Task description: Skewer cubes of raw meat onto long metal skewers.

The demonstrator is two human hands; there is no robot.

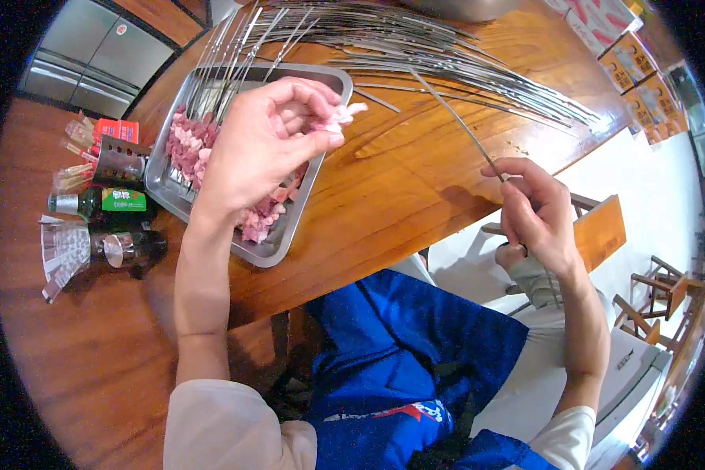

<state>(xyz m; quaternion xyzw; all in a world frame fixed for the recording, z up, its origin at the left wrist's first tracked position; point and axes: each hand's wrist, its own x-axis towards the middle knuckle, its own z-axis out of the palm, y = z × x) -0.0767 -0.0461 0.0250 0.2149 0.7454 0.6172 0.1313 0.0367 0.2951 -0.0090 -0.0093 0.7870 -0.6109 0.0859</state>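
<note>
My left hand (pixel 270 132) is raised over a metal tray (pixel 264 258) and pinches a small piece of raw meat (pixel 343 116) between thumb and fingers. My right hand (pixel 534 211), beyond the table's near edge, grips one end of a thin metal skewer (pixel 455 114); its other end points up and left over the table. Skewers threaded with meat (pixel 188 147) lie in the tray, their bare ends resting over its far rim. Loose meat pieces (pixel 261 220) sit in the tray's near part, partly hidden by my left wrist.
A large pile of metal skewers (pixel 423 50) spreads across the far side of the wooden table (pixel 376 200). Left of the tray stand a perforated metal holder (pixel 120 161), a green-labelled bottle (pixel 100 202) and a glass with napkins (pixel 64 252). Wooden stools (pixel 605 232) stand at the right.
</note>
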